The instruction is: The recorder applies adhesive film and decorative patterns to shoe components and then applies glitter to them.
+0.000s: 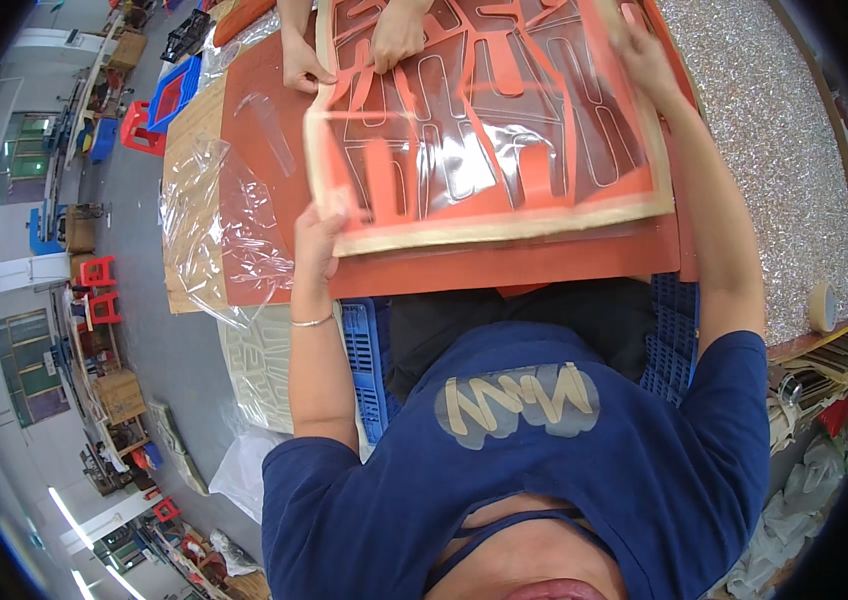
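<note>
The pale-edged frame (504,228) is lying over the reddish-brown counter (534,262), its near border running slightly askew to the counter's front edge and leaving a narrow bare strip between them. On the left, crumpled clear film (206,225) is covering part of the counter's room, while grey floor (164,350) is opening up beyond it. On the right, a glittering silver surface (759,150) is stretching alongside, with a tape roll (822,307) standing by its near corner. Blue crates (364,350) are sitting below the counter's front edge.

The left forearm is rising almost straight, a thin bracelet (312,322) circling its wrist; the right arm is reaching farther forward, its forearm leaning inward.

The left hand (319,240) is gripping the frame at its near left corner, fingers closed around the border. The right hand (641,58) is holding the far part of the right border, its fingertips blurring. Across from them, one co-worker's hand (306,66) is pinching the left border, and the other co-worker's hand (399,38) is resting over the frame's orange and clear patterned inside, fingers pointing down
</note>
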Motion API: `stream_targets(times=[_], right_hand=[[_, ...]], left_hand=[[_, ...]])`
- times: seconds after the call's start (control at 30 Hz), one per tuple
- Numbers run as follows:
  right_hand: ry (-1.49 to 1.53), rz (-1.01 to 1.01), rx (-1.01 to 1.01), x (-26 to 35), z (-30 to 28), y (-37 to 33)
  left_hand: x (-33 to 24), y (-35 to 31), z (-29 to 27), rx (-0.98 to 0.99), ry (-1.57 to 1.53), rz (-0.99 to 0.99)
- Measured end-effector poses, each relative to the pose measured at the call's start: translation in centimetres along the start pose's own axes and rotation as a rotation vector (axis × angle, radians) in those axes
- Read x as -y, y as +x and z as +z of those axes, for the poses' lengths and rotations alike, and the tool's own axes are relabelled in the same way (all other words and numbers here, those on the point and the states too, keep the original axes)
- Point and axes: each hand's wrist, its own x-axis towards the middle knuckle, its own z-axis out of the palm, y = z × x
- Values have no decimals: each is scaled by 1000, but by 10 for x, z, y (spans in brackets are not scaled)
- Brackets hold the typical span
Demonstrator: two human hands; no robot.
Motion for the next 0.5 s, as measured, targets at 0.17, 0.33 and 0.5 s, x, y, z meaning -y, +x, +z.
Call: stream_targets(times=[0.17,0.33,0.5], right_hand=[[-193,310,158,-1,-25,27],[151,298,138,24,-21,-53],[369,456,385,46,-67,-147]], left_hand=[[14,11,2,-106,-1,225],[30,8,-1,-239,231,153],[7,-17,13,-197,287,109]])
